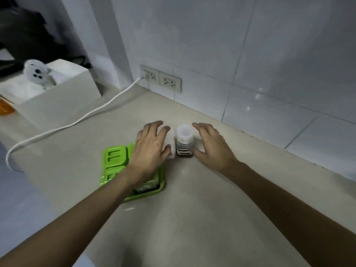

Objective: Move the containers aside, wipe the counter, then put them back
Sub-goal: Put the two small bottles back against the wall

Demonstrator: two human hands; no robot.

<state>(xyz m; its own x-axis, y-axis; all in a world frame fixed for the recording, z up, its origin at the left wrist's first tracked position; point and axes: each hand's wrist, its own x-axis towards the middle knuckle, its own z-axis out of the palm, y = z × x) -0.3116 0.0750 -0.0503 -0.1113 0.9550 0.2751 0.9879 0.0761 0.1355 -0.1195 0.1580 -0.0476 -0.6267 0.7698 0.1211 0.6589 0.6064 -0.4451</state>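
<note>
With the left hand (150, 149) draped over a white container (172, 143) and the right hand (212, 147) spread, unclosed, beside the capped bottle (184, 140), either could be toppled by a hasty sideways push.

Two bare forearms come into view from the near edge, one from the near left and one from the near right. Neither shows a sleeve, cuff or fabric anywhere along its visible length. The bare left hand (149, 149) has no ring, glove or bandage, and its wrist carries no watch or band. The bare right hand (212, 146) is likewise unadorned, with no jewellery at its wrist. The fingernails look short and unpainted, though the picture is soft.
</note>
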